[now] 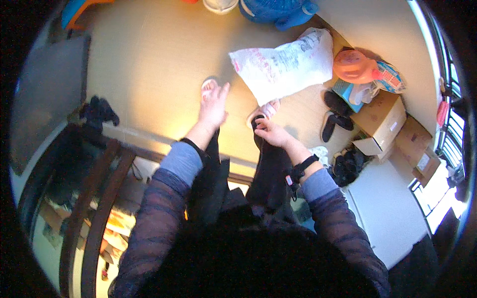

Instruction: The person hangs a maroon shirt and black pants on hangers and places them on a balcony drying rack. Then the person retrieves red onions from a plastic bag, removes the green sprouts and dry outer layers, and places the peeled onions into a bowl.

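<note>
My left hand (214, 106) is held out above the floor with its fingers spread and nothing in it. It hides part of one light-coloured slipper (208, 82). My right hand (275, 133) hovers over the lower end of a black trouser leg (266, 164), its fingers loosely curled and apart; I see nothing held. The other slipper (267, 109) shows just beyond it. In front of my feet lies a white sack (287, 67) with faded print, its near corner close to that slipper. A black band is on each wrist.
Right of the sack are an orange plastic item (354, 67), dark shoes (337, 102) and an open cardboard box (384, 115). A blue bag (277, 13) lies at the far wall. A dark wooden door frame (108, 186) stands at left, a white cabinet-like surface (384, 208) at right.
</note>
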Action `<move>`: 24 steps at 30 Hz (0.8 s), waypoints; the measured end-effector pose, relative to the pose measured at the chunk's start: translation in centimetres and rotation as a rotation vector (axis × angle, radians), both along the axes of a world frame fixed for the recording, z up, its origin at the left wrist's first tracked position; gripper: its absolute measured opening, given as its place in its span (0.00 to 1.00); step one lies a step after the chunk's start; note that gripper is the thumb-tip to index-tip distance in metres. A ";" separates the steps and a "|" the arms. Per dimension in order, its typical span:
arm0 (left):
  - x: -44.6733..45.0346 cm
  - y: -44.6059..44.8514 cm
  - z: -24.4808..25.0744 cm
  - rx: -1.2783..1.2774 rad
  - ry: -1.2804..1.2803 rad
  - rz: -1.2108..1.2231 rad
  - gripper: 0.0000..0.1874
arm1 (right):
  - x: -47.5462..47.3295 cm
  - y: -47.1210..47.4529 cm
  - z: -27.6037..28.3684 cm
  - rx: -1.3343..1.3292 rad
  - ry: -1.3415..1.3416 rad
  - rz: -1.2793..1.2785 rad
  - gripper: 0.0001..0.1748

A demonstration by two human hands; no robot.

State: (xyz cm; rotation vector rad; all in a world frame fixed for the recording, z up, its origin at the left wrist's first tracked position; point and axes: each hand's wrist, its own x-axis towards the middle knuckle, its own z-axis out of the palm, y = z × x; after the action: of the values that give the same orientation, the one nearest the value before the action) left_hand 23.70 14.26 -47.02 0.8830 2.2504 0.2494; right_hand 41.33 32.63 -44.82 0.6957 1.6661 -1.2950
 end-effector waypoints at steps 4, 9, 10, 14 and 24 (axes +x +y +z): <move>1.8 3.7 -10.5 0.001 0.355 -0.273 0.52 | -1.3 -0.9 -11.0 -0.074 0.039 -0.053 0.33; 0.2 7.2 -21.3 0.217 0.360 -0.200 0.43 | -0.9 -1.7 -20.8 -0.323 -0.012 -0.249 0.42; -0.5 8.4 -22.3 0.208 0.297 -0.131 0.39 | -1.0 -1.5 -21.3 -0.348 -0.044 -0.249 0.43; -6.5 15.2 -22.9 0.612 0.415 -0.217 0.16 | -3.3 1.9 -20.6 0.234 0.383 0.061 0.49; -10.3 30.1 -17.6 0.997 0.463 -0.188 0.09 | -5.1 20.8 -18.9 1.560 0.435 0.157 0.47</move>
State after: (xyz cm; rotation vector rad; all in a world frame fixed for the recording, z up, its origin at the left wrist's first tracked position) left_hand 13.43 44.37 -64.65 1.7898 2.3890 1.2523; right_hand 36.24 53.40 -63.77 1.0996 2.8983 0.2680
